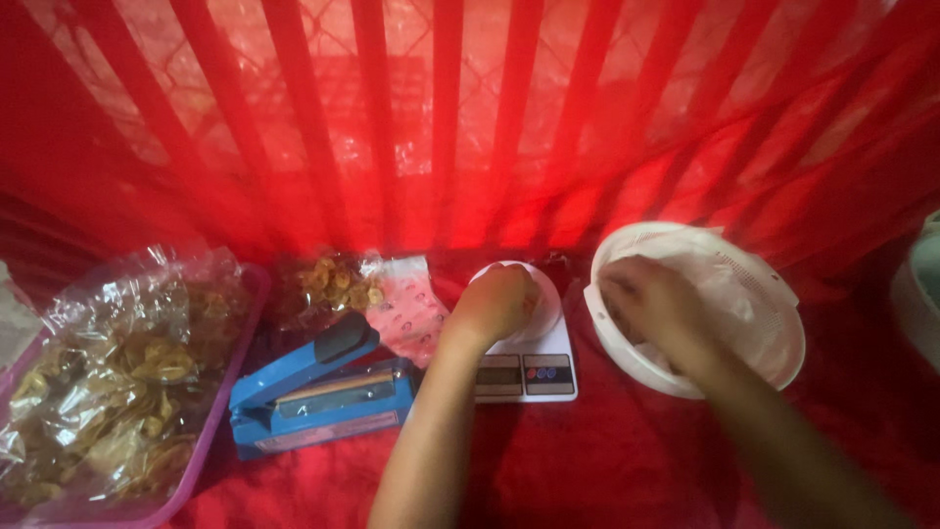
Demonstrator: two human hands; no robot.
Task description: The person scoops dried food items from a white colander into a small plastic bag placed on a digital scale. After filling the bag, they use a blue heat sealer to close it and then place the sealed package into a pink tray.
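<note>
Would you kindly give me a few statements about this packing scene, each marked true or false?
1. The left hand rests on the small white scale. True.
2. The right hand holds the blue heat sealer. False: it reaches into the white perforated basket; the sealer lies untouched.
3. Bagged yellowish chips fill the purple tray at the left. True.
4. The sealer lies to the right of the scale. False: it lies to its left.
5. Everything rests on a red cloth. True.

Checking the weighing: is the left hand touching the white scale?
Touching: the head view shows the left hand resting on the round platform of the white scale.
</note>
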